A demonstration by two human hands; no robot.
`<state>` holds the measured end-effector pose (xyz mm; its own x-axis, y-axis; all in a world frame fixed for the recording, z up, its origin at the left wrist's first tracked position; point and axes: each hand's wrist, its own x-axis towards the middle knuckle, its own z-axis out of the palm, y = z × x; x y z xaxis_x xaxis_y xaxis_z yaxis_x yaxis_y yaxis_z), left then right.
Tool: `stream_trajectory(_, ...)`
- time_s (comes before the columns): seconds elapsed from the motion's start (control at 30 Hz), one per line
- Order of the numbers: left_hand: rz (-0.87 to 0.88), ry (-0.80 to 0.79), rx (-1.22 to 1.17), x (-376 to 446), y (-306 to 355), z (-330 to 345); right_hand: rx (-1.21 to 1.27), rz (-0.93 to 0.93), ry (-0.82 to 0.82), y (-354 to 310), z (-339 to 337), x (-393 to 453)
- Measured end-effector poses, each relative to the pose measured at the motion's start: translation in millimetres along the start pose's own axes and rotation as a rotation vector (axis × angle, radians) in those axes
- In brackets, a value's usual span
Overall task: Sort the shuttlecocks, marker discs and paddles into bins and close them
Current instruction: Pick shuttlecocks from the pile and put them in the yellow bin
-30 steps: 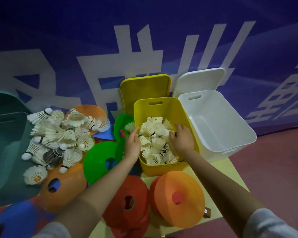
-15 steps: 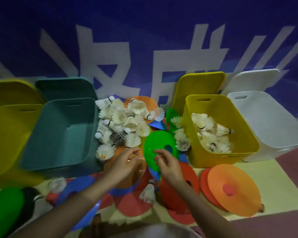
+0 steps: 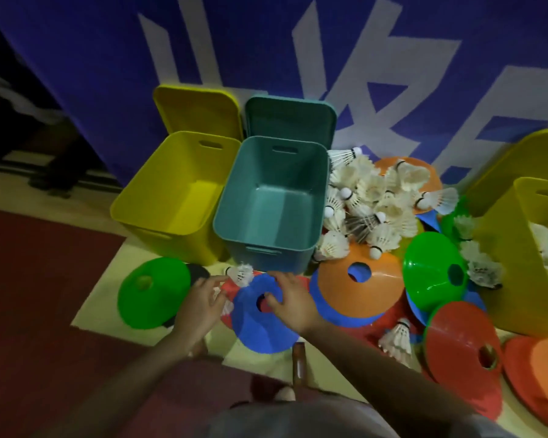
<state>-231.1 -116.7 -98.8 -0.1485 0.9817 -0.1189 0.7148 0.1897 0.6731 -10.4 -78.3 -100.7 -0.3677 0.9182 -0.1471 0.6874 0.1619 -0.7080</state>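
Shuttlecocks (image 3: 366, 203) are heaped right of the empty teal bin (image 3: 271, 205), and one stray shuttlecock (image 3: 241, 274) lies just ahead of the left hand (image 3: 200, 306), whose fingers are loosely spread and hold nothing. The blue marker disc (image 3: 261, 320) is touched by the right hand (image 3: 293, 306), its fingers spread over the dome near the centre hole. For a clean lift, the disc is probably best pinched at its rim or hooked through the hole, then dropped flat into one bin; the stray shuttlecock should be taken by its cork and sent to the far yellow bin (image 3: 532, 248), where others are already gathered.
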Motion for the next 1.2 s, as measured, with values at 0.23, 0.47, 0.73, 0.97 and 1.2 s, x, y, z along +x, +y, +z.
stream_trajectory(0.23,-0.345,-0.041,0.045,21,-26,16,-0.368,-0.178,-0.12,-40,36,64)
stream_trajectory(0.47,-0.413,-0.019,-0.007,30,-42,35,-0.646,-0.076,-0.231,-36,65,91)
stream_trajectory(0.73,-0.324,0.113,-0.256,4,-54,33,-0.455,-0.055,-0.237,-25,74,92)
stream_trajectory(0.97,-0.317,0.161,-0.383,-13,-55,28,-0.392,0.028,-0.236,-32,85,100)
stream_trajectory(1.2,-0.289,0.216,-0.52,-19,-37,12,-0.087,0.016,-0.078,-37,84,94)
